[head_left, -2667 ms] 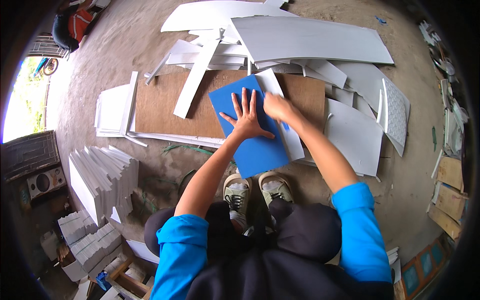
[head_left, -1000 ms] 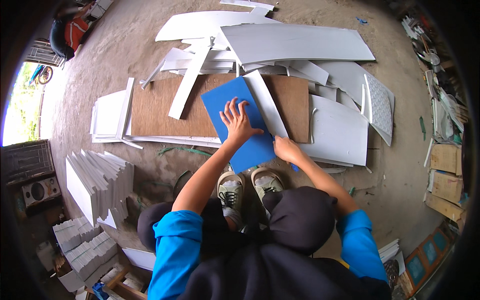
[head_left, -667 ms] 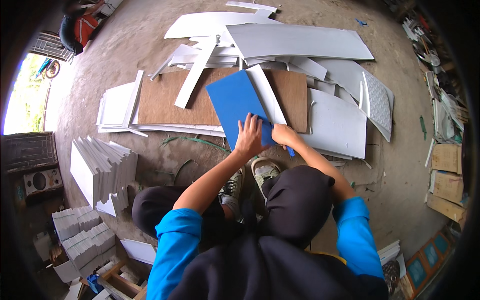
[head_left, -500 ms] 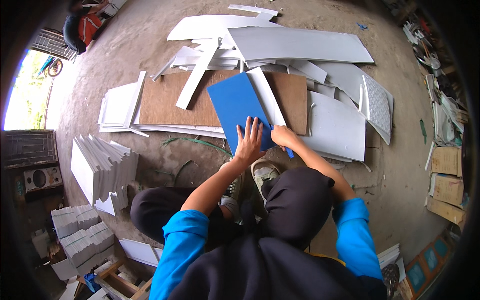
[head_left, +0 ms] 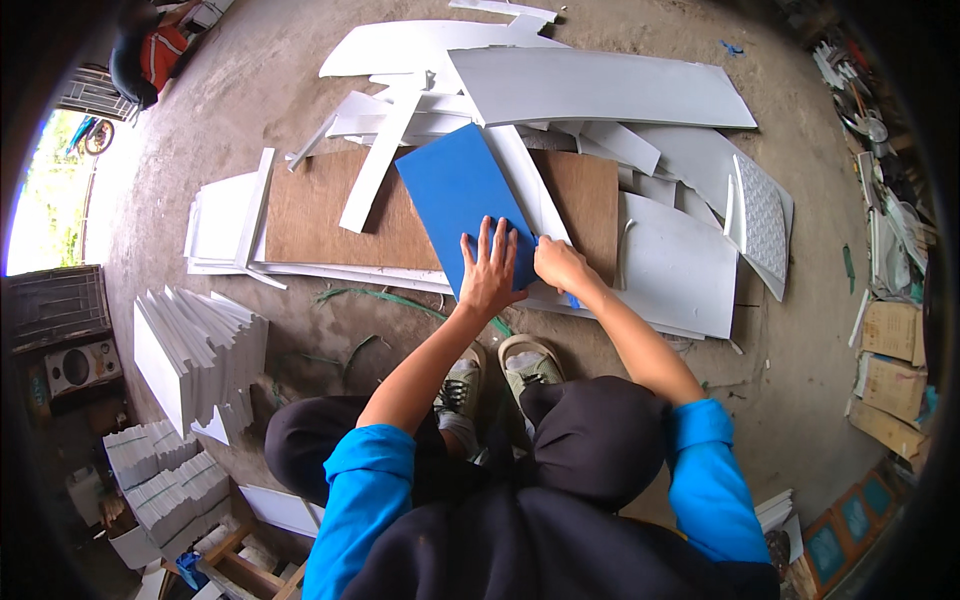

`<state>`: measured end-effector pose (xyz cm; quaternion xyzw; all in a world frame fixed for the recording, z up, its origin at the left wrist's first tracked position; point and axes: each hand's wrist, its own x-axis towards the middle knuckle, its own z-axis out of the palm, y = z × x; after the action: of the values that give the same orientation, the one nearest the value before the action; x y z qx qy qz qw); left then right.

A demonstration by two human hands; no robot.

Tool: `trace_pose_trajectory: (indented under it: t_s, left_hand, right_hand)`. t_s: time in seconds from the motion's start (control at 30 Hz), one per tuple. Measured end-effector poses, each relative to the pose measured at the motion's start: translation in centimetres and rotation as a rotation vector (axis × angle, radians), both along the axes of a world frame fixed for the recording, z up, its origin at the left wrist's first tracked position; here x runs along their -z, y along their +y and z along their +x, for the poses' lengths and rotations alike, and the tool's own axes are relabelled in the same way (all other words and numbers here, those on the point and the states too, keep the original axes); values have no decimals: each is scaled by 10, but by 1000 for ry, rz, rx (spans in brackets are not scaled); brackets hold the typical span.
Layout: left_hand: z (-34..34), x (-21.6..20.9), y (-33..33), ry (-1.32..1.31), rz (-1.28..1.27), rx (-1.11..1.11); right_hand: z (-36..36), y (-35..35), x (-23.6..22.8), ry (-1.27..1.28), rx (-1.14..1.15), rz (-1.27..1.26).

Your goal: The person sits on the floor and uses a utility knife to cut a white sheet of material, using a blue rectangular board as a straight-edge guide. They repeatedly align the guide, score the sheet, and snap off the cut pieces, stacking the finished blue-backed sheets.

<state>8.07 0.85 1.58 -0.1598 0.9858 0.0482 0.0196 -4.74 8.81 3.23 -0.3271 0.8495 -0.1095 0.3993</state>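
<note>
A flat blue rectangular board (head_left: 450, 190) lies slanted over a brown wooden board (head_left: 325, 210). My left hand (head_left: 489, 277) is open on its near part, fingers spread and pressing down. My right hand (head_left: 562, 266) is closed around a blue-handled tool that looks like a utility knife (head_left: 573, 300), at the blue board's right edge. The fingers hide most of the tool, and I see no blade. Along that same edge runs a white sheet strip (head_left: 530, 185), sticking out from beside the blue board.
White sheets and offcuts (head_left: 600, 85) are heaped beyond the wooden board. Stacked white pieces (head_left: 190, 350) stand at the left, with tied bundles (head_left: 165, 485) nearer. Green strapping (head_left: 385, 297) lies before my shoes. Cardboard boxes (head_left: 893, 335) line the right side. Another person (head_left: 150, 55) is at far left.
The blue board has shifted slightly away from me, with my left hand still flat on it. My right hand and the knife sit a little farther down its right edge. The view has also shifted slightly.
</note>
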Motion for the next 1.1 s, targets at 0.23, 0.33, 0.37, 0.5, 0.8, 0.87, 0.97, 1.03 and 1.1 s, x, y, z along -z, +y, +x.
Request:
trace_pose_trajectory:
  t_s: [0.23,0.33,0.37,0.5,0.8,0.87,0.97,1.03,1.1]
  left_hand:
    - [-4,2,3,11,18,-39]
    - [-1,2,0,13,2,-37]
    - [-2,2,-1,22,-8,-35]
    - [-2,0,0,51,69,-48]
    - [-1,2,-1,62,89,-53]
    - [0,2,-1,53,94,-61]
    - [0,3,-1,36,86,-68]
    - [-1,4,-1,31,84,-71]
    - [-2,5,-1,38,93,-75]
  right_hand:
    - [21,54,17,123,-59,-168]
    - [30,62,18,137,-60,-191]
    - [30,63,18,157,-60,-206]
    - [37,71,22,262,-79,-277]
    - [49,87,40,360,-33,-344]
    - [50,89,44,371,-44,-349]
    - [52,94,46,371,-34,-339]
    - [52,98,47,376,-32,-318]
    - [51,101,46,396,-42,-286]
